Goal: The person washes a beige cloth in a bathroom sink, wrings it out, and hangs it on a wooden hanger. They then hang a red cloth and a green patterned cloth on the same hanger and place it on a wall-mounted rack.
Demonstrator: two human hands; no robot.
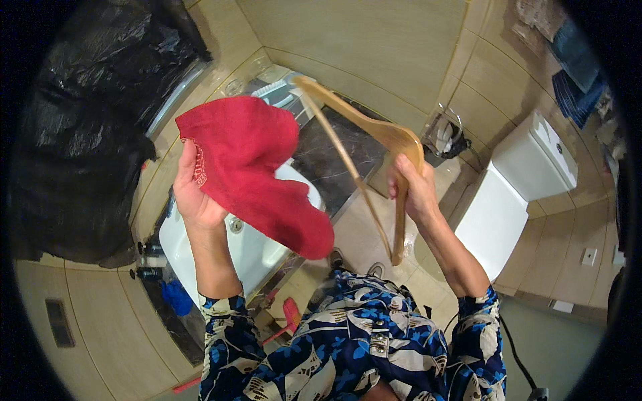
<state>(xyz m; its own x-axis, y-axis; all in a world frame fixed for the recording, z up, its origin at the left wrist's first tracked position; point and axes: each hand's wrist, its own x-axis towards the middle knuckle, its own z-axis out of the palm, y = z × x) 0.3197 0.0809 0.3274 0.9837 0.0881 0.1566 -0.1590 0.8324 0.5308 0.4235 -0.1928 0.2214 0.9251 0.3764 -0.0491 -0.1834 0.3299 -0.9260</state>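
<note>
A red cloth (251, 165) with a pale patterned trim hangs from my left hand (198, 193), its thumb on top near the trimmed edge. The cloth spreads over part of the white washbasin (253, 253), whose drain shows below my left wrist. In my right hand (414, 188) is a wooden clothes hanger (368, 123), gripped by one shoulder near its middle. The hanger's lower bar (346, 158) runs from the far end down to the near end. Cloth and hanger are apart.
A dark stone counter (336, 150) surrounds the basin, with a brush (273, 90) at its back corner. Black plastic sheeting (90, 125) covers the wall at left. A white toilet (486, 220) stands at right, beside a waste bin (444, 135). Blue mesh (176, 296) lies left of the basin.
</note>
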